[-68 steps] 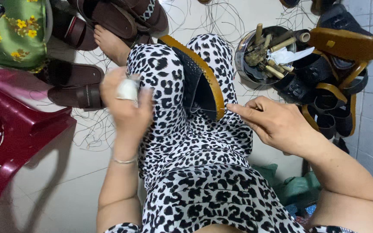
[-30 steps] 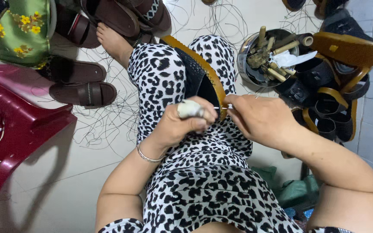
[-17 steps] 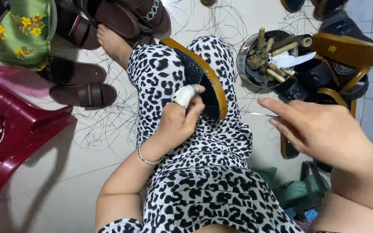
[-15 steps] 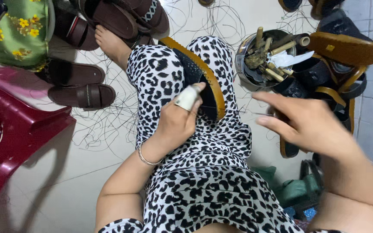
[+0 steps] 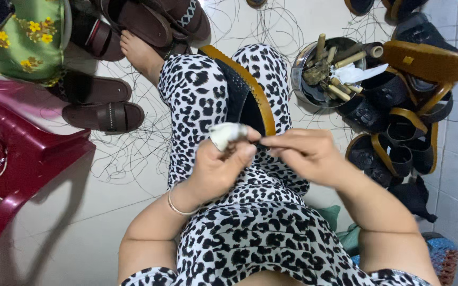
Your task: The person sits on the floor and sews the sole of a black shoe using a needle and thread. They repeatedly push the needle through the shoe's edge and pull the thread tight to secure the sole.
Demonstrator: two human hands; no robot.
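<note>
The sandal sole, black with a tan rim, lies on the lap, its long axis running away toward the feet, its near end at both pinching hands: the left hand with a cloth-wrapped finger, the right hand alongside.

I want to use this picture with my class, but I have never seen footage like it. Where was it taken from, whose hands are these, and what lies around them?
The camera sits on a person's head and looks down at their lap, so both hands are the wearer's own. The left hand, one finger wrapped in white cloth, and the right hand meet at the edge of a sandal sole, black with a tan rim, resting on the spotted-print legs. I cannot see what the fingertips pinch. On the floor lie loose dark threads, brown sandals, a metal bowl of tools, a pile of black and tan sandals and a red plastic chair.
</note>
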